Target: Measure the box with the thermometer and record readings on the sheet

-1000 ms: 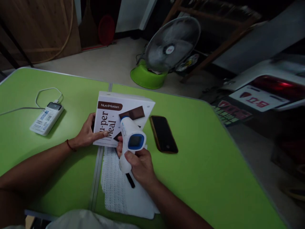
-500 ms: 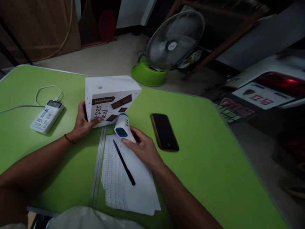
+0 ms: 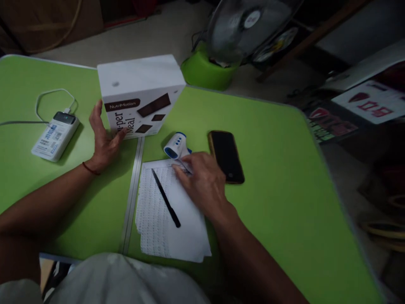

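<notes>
A: Where is the box [image 3: 139, 95]?
B: Standing upright near the far edge of the green bench [image 3: 278, 177], its printed face toward the person, just left of the seam that runs across the bench.

A: And the left hand [image 3: 103, 139]?
B: Open, fingers spread, beside the box's left side. The fingertips touch the box's lower front; it grips nothing.

A: What about the right hand [image 3: 205, 183]?
B: It lies palm down on the top right corner of the paper [image 3: 171, 211], fingers loosely curled. Its fingertips are at the handle of the thermometer [image 3: 176, 145], which lies on the bench just beyond the paper. Whether the hand truly grips that handle, I cannot tell; the fingers cover it.

A: Anything on the paper?
B: A black pen [image 3: 165, 197], lying at a slant down the sheet, left of the right hand and apart from it.

A: What else is about?
B: A dark phone [image 3: 226, 156] lies flat just right of the thermometer. A white power bank [image 3: 54, 136] with a cable sits toward the bench's left edge, well apart from the box. Past the far edge a fan [image 3: 240, 29] on a green base stands on the floor.
</notes>
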The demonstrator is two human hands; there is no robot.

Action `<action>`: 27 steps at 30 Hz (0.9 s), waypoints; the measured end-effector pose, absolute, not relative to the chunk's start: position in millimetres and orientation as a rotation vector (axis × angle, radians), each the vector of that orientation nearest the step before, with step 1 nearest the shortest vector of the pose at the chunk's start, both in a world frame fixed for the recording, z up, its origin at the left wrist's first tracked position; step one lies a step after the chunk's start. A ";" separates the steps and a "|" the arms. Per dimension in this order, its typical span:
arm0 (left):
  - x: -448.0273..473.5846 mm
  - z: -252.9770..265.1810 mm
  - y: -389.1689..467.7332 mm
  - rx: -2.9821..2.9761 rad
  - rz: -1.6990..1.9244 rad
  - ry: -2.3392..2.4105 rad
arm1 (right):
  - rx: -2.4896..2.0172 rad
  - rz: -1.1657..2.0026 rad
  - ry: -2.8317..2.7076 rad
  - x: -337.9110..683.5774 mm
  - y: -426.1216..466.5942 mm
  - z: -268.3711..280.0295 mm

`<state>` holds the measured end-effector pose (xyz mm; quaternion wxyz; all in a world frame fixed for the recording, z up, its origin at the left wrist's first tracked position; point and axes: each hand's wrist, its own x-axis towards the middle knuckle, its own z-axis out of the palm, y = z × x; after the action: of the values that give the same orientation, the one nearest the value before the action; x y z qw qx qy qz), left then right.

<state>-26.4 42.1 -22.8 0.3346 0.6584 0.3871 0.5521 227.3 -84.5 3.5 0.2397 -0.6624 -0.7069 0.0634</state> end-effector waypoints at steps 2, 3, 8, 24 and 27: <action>-25.0 -19.9 35.5 1.911 1.654 1.149 | -1.769 0.442 -2.093 218.6 -96.4 10.6; -23.7 -19.1 31.1 1.986 1.718 1.214 | -1.757 0.528 -2.155 215.0 -101.5 12.5; -17.3 -19.2 8.7 2.108 1.694 1.308 | -1.577 0.694 -2.143 210.3 -106.9 18.3; -11.3 -9.8 4.7 2.733 0.498 0.490 | -1.242 0.932 -1.127 203.5 -102.3 -20.9; -11.0 -10.5 5.2 2.785 0.480 0.468 | -1.361 0.900 -1.135 202.7 -101.7 -19.0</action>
<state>-11.0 5.2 -10.5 0.1379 0.9629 0.1617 0.1660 202.7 -101.7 -19.0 0.5454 -0.5741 -0.4784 0.3796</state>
